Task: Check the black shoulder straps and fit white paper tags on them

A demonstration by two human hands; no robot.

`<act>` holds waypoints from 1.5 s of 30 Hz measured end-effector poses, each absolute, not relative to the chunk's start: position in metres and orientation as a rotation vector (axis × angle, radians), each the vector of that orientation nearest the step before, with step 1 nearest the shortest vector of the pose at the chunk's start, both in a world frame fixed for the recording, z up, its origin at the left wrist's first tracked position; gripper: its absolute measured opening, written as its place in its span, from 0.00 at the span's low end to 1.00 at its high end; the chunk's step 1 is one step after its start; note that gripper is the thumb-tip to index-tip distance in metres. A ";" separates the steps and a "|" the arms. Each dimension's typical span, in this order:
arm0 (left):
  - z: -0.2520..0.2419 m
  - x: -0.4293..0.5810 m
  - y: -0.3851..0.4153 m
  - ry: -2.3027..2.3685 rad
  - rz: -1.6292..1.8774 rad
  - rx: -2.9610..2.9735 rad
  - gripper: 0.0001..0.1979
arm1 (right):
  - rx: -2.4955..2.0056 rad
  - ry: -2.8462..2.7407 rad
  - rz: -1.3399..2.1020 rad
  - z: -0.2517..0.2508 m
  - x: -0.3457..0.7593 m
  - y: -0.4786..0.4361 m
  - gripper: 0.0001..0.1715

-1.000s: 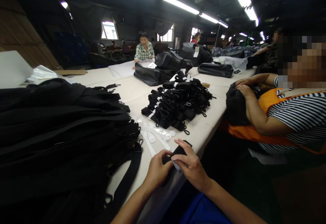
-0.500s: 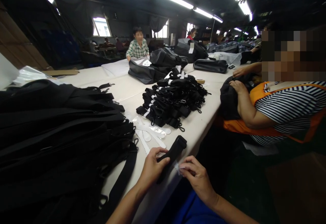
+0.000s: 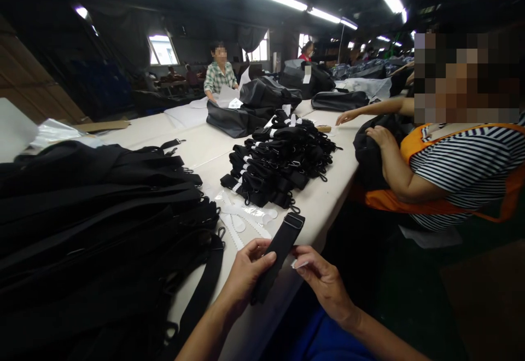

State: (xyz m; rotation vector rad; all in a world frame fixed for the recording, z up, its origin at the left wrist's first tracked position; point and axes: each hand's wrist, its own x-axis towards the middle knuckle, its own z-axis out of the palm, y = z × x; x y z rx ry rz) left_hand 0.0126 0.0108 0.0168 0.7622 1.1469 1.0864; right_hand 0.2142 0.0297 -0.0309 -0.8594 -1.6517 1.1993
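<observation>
A folded black webbing strap (image 3: 275, 260) with a metal slider at its upper end is gripped in my left hand (image 3: 246, 271), thumb on top. Just right of it, my right hand (image 3: 324, 281) pinches a small white strip (image 3: 301, 264), partly hidden by the fingers. Beyond my hands lie several white strips with toothed edges (image 3: 233, 230) on the pale table (image 3: 205, 156). Past them is a heap of bundled black straps (image 3: 279, 158) with white bands and metal hooks. To my left, a large pile of loose black straps (image 3: 102, 230) covers the table.
Black bags (image 3: 235, 117) stand farther back, near a person in a checked shirt (image 3: 220, 76). At the right edge sits a co-worker in an orange apron (image 3: 414, 142), one hand on a black bag (image 3: 369, 145), the other arm stretched over the table.
The strap in my left hand has turned, so its flat face and slider show. My right hand has shifted slightly up with the white strip. The co-worker's far arm now reaches across the table.
</observation>
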 end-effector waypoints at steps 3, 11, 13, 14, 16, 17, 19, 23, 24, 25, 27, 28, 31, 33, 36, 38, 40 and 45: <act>0.011 0.015 0.011 1.079 1.068 0.651 0.27 | -0.852 -1.645 1.264 -0.033 0.214 0.030 0.08; -0.004 0.016 0.015 1.115 1.145 0.560 0.57 | -0.816 -1.811 0.875 -0.033 0.216 0.028 0.06; -0.005 0.015 0.014 1.179 1.158 0.579 0.63 | -0.762 -1.918 0.670 -0.031 0.219 0.028 0.12; -0.006 0.015 0.014 1.223 1.164 0.614 0.64 | -0.739 -1.969 0.588 -0.029 0.220 0.029 0.15; -0.007 0.015 0.014 1.300 1.151 0.752 0.61 | -0.702 -2.059 0.469 -0.024 0.222 0.030 0.19; -0.007 0.015 0.014 1.310 1.134 0.857 0.57 | -0.688 -2.097 0.432 -0.020 0.223 0.032 0.19; -0.008 0.017 0.014 1.303 1.098 1.101 0.43 | -0.674 -2.149 0.401 -0.013 0.223 0.034 0.18; -0.009 0.020 0.013 1.257 1.055 1.393 0.22 | -0.759 -2.156 0.586 0.000 0.217 0.043 0.10; -0.009 0.021 0.013 1.225 1.048 1.417 0.21 | -0.801 -2.144 0.676 0.002 0.214 0.046 0.09; -0.008 0.021 0.012 1.187 1.045 1.439 0.21 | -0.839 -2.125 0.764 0.003 0.211 0.049 0.09; -0.006 0.021 0.011 1.139 1.055 1.473 0.21 | -0.877 -2.072 0.901 0.002 0.205 0.053 0.10; -0.004 0.021 0.010 1.131 1.061 1.483 0.19 | -0.878 -2.040 0.940 0.000 0.202 0.054 0.11; -0.002 0.020 0.008 1.152 1.042 1.516 0.13 | -0.863 -1.934 0.926 -0.009 0.194 0.055 0.12; -0.002 0.019 0.006 1.241 0.986 1.583 0.10 | -0.867 -1.883 0.836 -0.016 0.190 0.056 0.12; -0.003 0.019 0.005 1.451 0.886 1.672 0.07 | -0.843 -1.889 0.685 -0.023 0.186 0.058 0.11; -0.002 0.019 0.004 1.512 0.890 1.679 0.06 | -0.786 -1.938 0.601 -0.025 0.185 0.060 0.11; -0.001 0.019 0.004 1.460 0.957 1.644 0.09 | -0.722 -1.993 0.523 -0.025 0.186 0.061 0.11; -0.010 0.018 0.012 1.302 1.122 1.768 0.11 | -0.635 -2.076 0.394 -0.035 0.185 0.063 0.09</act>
